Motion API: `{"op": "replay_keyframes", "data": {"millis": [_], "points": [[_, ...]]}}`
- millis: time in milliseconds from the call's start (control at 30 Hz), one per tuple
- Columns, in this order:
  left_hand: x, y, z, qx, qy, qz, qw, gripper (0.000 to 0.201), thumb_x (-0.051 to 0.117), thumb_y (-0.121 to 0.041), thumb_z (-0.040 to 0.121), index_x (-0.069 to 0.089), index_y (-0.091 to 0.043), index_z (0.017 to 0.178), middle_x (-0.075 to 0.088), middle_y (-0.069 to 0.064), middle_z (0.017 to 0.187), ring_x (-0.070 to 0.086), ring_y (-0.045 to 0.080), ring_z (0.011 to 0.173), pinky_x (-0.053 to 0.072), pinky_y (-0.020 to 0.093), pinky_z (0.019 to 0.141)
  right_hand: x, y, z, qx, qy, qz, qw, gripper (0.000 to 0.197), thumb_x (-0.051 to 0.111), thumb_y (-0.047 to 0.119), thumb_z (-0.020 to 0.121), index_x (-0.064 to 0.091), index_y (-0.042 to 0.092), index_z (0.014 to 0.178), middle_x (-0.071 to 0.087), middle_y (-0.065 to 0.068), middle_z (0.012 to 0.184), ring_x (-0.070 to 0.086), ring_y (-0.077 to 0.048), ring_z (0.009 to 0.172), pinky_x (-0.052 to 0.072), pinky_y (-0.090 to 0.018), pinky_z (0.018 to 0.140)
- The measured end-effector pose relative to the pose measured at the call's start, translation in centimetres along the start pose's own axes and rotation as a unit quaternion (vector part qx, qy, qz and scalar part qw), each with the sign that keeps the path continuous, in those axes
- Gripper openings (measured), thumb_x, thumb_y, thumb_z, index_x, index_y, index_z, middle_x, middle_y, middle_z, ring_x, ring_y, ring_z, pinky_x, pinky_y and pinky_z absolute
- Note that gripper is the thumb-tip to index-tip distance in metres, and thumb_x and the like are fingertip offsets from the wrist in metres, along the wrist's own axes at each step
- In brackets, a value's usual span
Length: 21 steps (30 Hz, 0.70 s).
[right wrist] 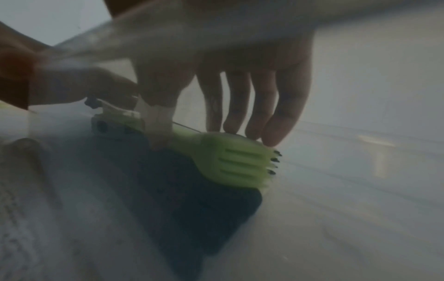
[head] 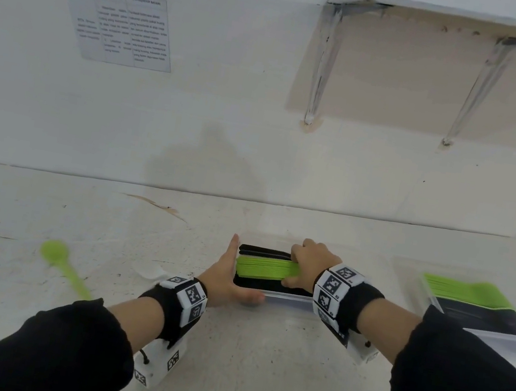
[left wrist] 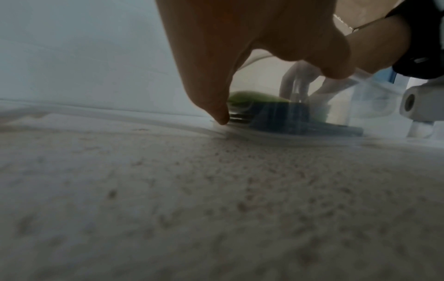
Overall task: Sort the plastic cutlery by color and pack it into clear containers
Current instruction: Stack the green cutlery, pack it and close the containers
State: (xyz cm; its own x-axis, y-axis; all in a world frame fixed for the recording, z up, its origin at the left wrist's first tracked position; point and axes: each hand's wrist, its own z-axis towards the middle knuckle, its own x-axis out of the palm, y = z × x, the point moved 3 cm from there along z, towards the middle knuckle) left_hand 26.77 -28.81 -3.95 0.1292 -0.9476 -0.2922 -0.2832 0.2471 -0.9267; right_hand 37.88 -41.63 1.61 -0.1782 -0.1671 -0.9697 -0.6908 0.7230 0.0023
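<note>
Container [head: 287,297] (clear): your right hand [head: 309,265] clamps green forks [head: 266,268] inside; left hand [head: 229,276], fingers straight, braces its end.

A container [head: 284,297] stands on the worktop [head: 255,365] about halfway along its back edge, with a stack of forks [head: 266,269] inside it. The left hand [head: 229,279] lies against its left end and the right hand [head: 309,265] is on the stack. A second container [head: 499,336] with cutlery sits near the right edge; a single spoon [head: 62,265] lies well apart to the left.
</note>
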Motion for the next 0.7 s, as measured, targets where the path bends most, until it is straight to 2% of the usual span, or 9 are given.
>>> {"op": "replay_keyframes", "data": {"millis": [100,233,333,433,500,567,600,667,700], "points": [[-0.1,0.1,0.1,0.0,-0.003,0.005,1.0,0.126,0.08,-0.015,0.072,-0.023,-0.017,0.146,0.013,-0.005,0.155,0.017,-0.003,0.12,0.022,0.016,0.1,0.0,-0.2,0.1,0.01,0.001,0.0,1.0,0.063,0.066,0.054,0.075,0.047,0.017,0.123,0.045,-0.004,0.123,0.046,-0.024,0.114,0.045,-0.039,0.09],[-0.1,0.1,0.0,-0.001,-0.011,0.012,1.0,0.127,0.08,-0.016,0.071,-0.022,-0.017,0.147,0.009,-0.005,0.156,0.016,-0.003,0.122,0.022,0.017,0.102,-0.4,-0.8,-0.1,0.015,-0.004,0.019,1.0,0.067,0.07,0.054,0.071,0.047,0.021,0.124,0.043,-0.003,0.125,0.042,-0.023,0.118,0.042,-0.037,0.092],[-0.2,-0.1,-0.2,-0.01,-0.015,0.025,1.0,0.132,0.084,-0.026,0.067,-0.022,-0.02,0.147,-0.003,-0.005,0.158,0.009,0.004,0.138,0.018,0.026,0.112,-0.6,-1.2,-0.4,0.023,-0.001,0.052,0.998,0.056,0.067,0.05,0.076,0.05,0.021,0.121,0.044,-0.002,0.124,0.046,-0.023,0.116,0.043,-0.035,0.089],[-0.2,-0.4,-0.6,-0.021,-0.024,0.034,0.999,0.132,0.084,-0.031,0.066,-0.02,-0.02,0.147,-0.001,-0.002,0.158,0.008,0.014,0.144,0.018,0.032,0.117,-1.3,-0.8,-0.5,0.013,-0.026,0.096,0.995,0.039,0.058,0.039,0.085,0.054,0.018,0.118,0.048,-0.004,0.123,0.051,-0.022,0.111,0.042,-0.029,0.082],[-0.2,-0.6,-0.9,-0.02,-0.02,0.047,0.999,0.125,0.081,-0.028,0.07,-0.017,-0.014,0.148,0.007,-0.003,0.157,0.015,0.011,0.142,0.019,0.019,0.113,-1.9,0.3,-0.6,0.001,-0.039,0.122,0.992,0.032,0.055,0.032,0.088,0.057,0.016,0.115,0.052,-0.005,0.121,0.054,-0.022,0.11,0.042,-0.028,0.083],[-0.3,-1.2,-1.8,-0.012,-0.018,0.079,0.997,0.111,0.075,-0.024,0.076,-0.007,-0.007,0.148,0.021,-0.008,0.149,0.027,0.005,0.132,0.025,0.001,0.098,-2.5,2.1,-0.8,-0.024,-0.057,0.153,0.986,0.027,0.053,0.027,0.088,0.059,0.014,0.111,0.056,-0.005,0.118,0.055,-0.021,0.108,0.042,-0.027,0.085],[-0.6,-1.0,-2.3,-0.014,-0.027,0.086,0.996,0.109,0.074,-0.027,0.077,-0.006,-0.007,0.149,0.022,-0.005,0.151,0.029,0.005,0.131,0.028,0.003,0.097,-2.8,3.3,-1.0,-0.041,-0.07,0.169,0.982,0.024,0.052,0.024,0.088,0.061,0.013,0.108,0.058,-0.005,0.116,0.055,-0.021,0.106,0.043,-0.028,0.087],[-1.6,-0.2,-3.6,-0.032,-0.052,0.107,0.992,0.109,0.073,-0.037,0.076,-0.003,-0.012,0.15,0.016,0.001,0.157,0.028,0.013,0.138,0.029,0.023,0.109,-3.3,6.0,-1.1,-0.072,-0.101,0.204,0.971,0.021,0.05,0.018,0.089,0.062,0.011,0.104,0.061,-0.007,0.112,0.057,-0.021,0.103,0.044,-0.027,0.088],[-2.3,0.3,-4.2,-0.037,-0.071,0.114,0.99,0.104,0.071,-0.04,0.078,0.001,-0.014,0.151,0.018,0.001,0.157,0.03,0.016,0.139,0.03,0.028,0.109,-3.4,7.4,-1.1,-0.085,-0.112,0.226,0.964,0.021,0.049,0.014,0.089,0.063,0.009,0.104,0.063,-0.008,0.11,0.057,-0.021,0.102,0.045,-0.027,0.087]]}}
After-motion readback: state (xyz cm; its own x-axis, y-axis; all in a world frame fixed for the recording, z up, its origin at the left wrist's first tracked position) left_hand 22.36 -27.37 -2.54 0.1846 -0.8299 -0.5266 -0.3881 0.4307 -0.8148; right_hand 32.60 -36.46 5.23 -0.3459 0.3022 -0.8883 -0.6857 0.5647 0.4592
